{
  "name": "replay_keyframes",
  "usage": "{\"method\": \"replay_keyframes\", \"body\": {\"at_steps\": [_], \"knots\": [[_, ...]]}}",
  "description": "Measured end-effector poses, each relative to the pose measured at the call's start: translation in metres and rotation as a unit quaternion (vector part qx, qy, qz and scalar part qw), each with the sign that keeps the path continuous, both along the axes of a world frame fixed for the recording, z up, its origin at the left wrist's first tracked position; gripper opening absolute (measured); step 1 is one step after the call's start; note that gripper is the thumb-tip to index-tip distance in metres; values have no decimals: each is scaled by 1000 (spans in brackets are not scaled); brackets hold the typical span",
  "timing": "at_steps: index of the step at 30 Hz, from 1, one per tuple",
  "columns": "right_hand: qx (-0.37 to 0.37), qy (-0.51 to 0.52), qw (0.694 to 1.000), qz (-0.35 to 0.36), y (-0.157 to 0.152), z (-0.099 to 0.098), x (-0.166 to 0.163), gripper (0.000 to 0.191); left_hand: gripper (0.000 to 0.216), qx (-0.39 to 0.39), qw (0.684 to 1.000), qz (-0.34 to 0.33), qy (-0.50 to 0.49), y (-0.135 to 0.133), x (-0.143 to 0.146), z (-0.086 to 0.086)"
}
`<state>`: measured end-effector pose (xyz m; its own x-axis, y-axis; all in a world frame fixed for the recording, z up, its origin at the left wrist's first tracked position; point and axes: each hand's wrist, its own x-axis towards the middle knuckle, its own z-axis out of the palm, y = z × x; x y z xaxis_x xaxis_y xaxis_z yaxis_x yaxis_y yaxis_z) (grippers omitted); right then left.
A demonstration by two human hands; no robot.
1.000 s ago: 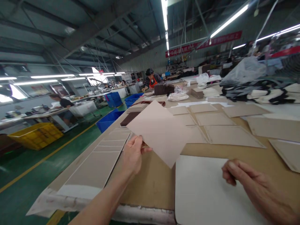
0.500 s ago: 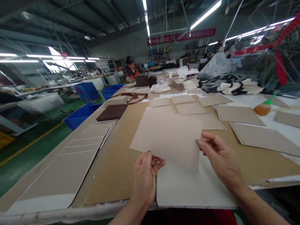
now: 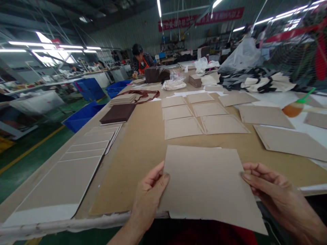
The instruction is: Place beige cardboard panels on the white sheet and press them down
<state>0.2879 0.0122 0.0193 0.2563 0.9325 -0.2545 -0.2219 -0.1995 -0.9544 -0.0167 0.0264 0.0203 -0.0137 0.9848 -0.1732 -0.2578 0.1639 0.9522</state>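
Note:
Between my two hands a flat beige sheet (image 3: 204, 183) is held up at the table's near edge, covering most of what lies beneath it. My left hand (image 3: 152, 190) pinches its left edge, thumb on top. On the opposite side, my right hand (image 3: 270, 187) grips the right edge between thumb and fingers. Beyond the sheet, several similar beige pieces (image 3: 182, 128) lie in rows on the tan board (image 3: 127, 163). Larger beige pieces (image 3: 293, 141) rest to the right. Left of the board is an overlapping row of beige panels (image 3: 74, 177) with white edges.
A dark brown stack (image 3: 117, 113) and brown straps (image 3: 143, 97) lie farther left. Blue bins (image 3: 81, 115) stand beside the table. An orange bottle with a green nozzle (image 3: 293, 108) sits at right, near a fan (image 3: 304, 44). Across the table is a co-worker (image 3: 141, 61).
The sheet has been turned square and brought down nearer to me. My left hand has shifted from its lower edge to its left edge; my right hand has moved right and lower.

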Motion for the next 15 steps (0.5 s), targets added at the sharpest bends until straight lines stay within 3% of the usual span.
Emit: {"method": "replay_keyframes", "body": {"at_steps": [7,11,15], "knots": [[-11,-128,992,4,-15,-22,0,63,65,21,970,-9,243,-12,-9,-15],[-13,-169,985,8,-9,-23,4,68,52,56,936,-78,337,-10,-10,-16],[-18,-219,975,15,1,-20,6,66,40,93,912,-54,395,-1,-9,-14]]}}
